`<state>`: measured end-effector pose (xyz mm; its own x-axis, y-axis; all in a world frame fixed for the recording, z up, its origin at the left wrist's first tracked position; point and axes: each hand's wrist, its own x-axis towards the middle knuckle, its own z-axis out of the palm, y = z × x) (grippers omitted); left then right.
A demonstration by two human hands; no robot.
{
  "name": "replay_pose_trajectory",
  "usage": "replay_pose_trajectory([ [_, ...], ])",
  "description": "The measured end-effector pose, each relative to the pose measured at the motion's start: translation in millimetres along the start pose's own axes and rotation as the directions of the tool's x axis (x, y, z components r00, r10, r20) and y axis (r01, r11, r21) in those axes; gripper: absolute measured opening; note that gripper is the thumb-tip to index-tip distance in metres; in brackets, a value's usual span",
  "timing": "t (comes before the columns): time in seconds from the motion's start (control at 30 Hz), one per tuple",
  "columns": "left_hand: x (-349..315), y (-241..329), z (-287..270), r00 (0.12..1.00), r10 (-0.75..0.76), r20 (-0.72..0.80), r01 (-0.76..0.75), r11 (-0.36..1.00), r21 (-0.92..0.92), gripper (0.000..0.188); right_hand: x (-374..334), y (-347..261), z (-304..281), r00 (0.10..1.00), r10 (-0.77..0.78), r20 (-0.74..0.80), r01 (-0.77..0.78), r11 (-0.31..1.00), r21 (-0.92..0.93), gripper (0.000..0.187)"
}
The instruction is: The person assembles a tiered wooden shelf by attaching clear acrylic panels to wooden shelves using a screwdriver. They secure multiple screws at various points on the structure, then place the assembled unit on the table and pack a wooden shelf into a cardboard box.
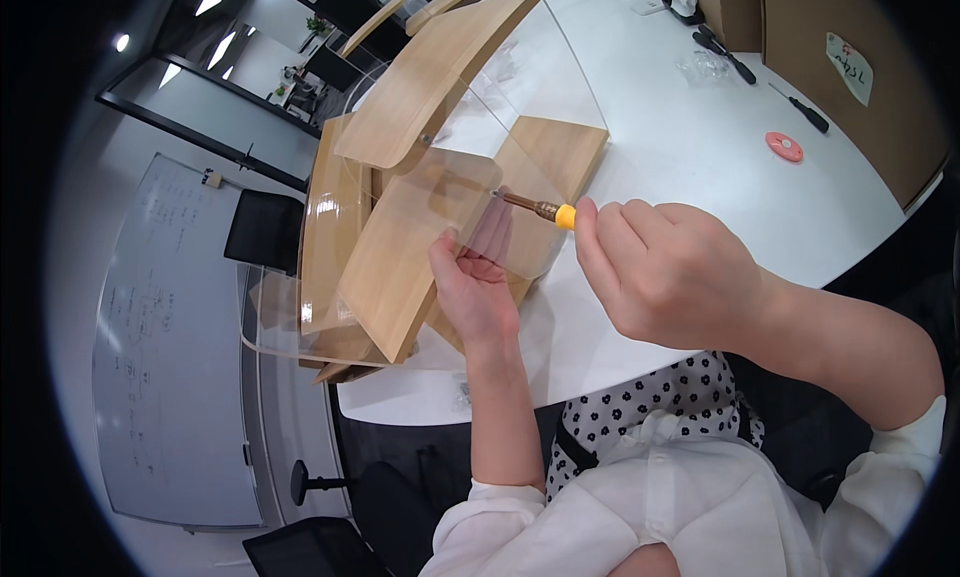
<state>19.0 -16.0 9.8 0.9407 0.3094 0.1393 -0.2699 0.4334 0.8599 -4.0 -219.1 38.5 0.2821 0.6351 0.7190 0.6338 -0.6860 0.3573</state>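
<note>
A wooden rack with several light-brown boards and clear acrylic side panels stands tilted on the white table. My right hand point(665, 267) is closed around the yellow handle of a screwdriver point(545, 211). Its shaft points left, and the tip meets a small screw spot at the clear acrylic panel point(540, 247), near the corner of a wooden board point(410, 252). From below, my left hand point(475, 287) holds this board at its near edge, thumb on the edge. The left fingers are curled and show through the clear panel. Another wooden board point(430, 77) sits higher up.
On the table's right lie a dark screwdriver point(800, 109), a pink oval tool point(784, 146), more black-handled tools point(727, 57) and clear plastic wrap point(702, 69). A cardboard box point(850, 137) stands at the right edge. Office chairs point(265, 232) and a whiteboard point(180, 347) are to the left.
</note>
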Motion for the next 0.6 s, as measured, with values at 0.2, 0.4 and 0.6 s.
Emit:
replay_pose_trajectory([
  [0.2, -3, 2, 3, 1.0, 0.006, -0.004, -0.006, 1.0, 0.026, 0.053, 0, 9, 3, 0.742, 0.484, 0.465, -0.615, 0.213, 0.759, 0.018],
  [0.4, -1, 0, -1, 1.0, -0.008, 0.014, 0.008, 1.0, 0.012, 0.054, -4, 11, 3, 0.304, 0.035, 0.952, -0.419, -0.892, 0.166, 0.028],
  [0.6, -1, 1, -2, 1.0, -0.007, 0.006, 0.007, 1.0, 0.0, 0.054, -1, 9, -4, 0.69, 0.53, 0.493, -0.701, 0.319, 0.638, 0.023],
])
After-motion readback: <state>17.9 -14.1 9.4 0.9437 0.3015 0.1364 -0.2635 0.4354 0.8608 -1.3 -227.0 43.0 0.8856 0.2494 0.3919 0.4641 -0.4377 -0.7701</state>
